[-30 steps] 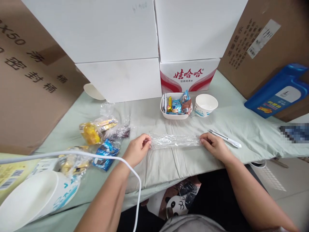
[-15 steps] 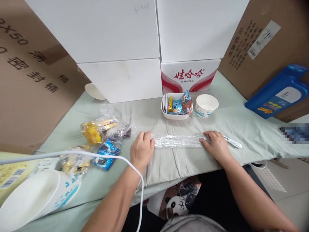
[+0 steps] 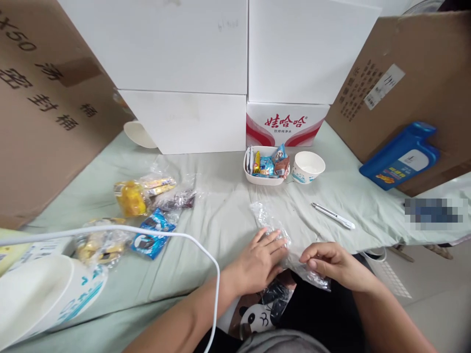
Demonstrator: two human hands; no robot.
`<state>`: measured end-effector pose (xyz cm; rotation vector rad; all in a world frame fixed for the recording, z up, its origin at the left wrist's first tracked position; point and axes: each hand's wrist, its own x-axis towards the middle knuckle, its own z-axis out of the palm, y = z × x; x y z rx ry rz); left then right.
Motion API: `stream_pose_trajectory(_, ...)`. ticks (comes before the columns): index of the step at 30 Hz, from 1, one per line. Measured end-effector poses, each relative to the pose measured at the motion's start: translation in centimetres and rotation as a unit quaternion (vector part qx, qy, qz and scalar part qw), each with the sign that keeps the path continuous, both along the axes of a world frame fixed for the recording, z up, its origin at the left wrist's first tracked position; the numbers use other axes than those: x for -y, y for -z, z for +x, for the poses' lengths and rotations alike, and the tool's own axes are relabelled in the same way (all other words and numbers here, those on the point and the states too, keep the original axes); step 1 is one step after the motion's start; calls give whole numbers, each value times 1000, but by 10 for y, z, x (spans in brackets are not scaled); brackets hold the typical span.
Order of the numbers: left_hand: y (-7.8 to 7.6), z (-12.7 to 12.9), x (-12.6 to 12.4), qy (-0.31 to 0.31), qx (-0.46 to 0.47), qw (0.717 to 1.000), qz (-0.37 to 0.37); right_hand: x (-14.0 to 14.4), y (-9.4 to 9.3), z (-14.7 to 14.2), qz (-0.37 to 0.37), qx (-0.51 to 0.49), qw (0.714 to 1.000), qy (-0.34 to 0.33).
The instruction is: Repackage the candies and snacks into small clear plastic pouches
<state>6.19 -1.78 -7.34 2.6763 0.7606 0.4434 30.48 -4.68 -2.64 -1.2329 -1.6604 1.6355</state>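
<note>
A crumpled strip of clear plastic film (image 3: 270, 223) lies across the near edge of the table, running from the cloth down over the edge. My left hand (image 3: 259, 262) lies flat on its middle with the fingers spread. My right hand (image 3: 331, 262) pinches the film's lower end at the table edge. A white pen-like tool (image 3: 333, 215) rests on the cloth to the right, apart from both hands.
A white tray (image 3: 247, 175) of wrapped snacks and a paper bowl (image 3: 308, 166) stand at the back. Bagged snacks (image 3: 147, 211) lie at left, with a large paper bowl (image 3: 44, 299) and a white cable (image 3: 217, 294) near me. White and brown boxes wall the table; a blue bottle (image 3: 401, 154) leans right.
The film, stretched sideways between both hands on the cloth, has been turned and pulled toward me. Both hands moved to the table's near edge, closer together.
</note>
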Motion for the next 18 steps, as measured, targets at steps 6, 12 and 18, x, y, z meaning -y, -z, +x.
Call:
stream_pose_trajectory(6,2,-1,-4,-25,57,998,-32,-35,-6,-17,-70,-139,988,6)
stream_pose_trajectory(12,6,-1,-9,-44,107,991,-60,-91,6,-32,-56,4,998,38)
stream_pose_trajectory(18,6,0,-9,-49,85,994,-42,-125,18,-52,124,191,974,24)
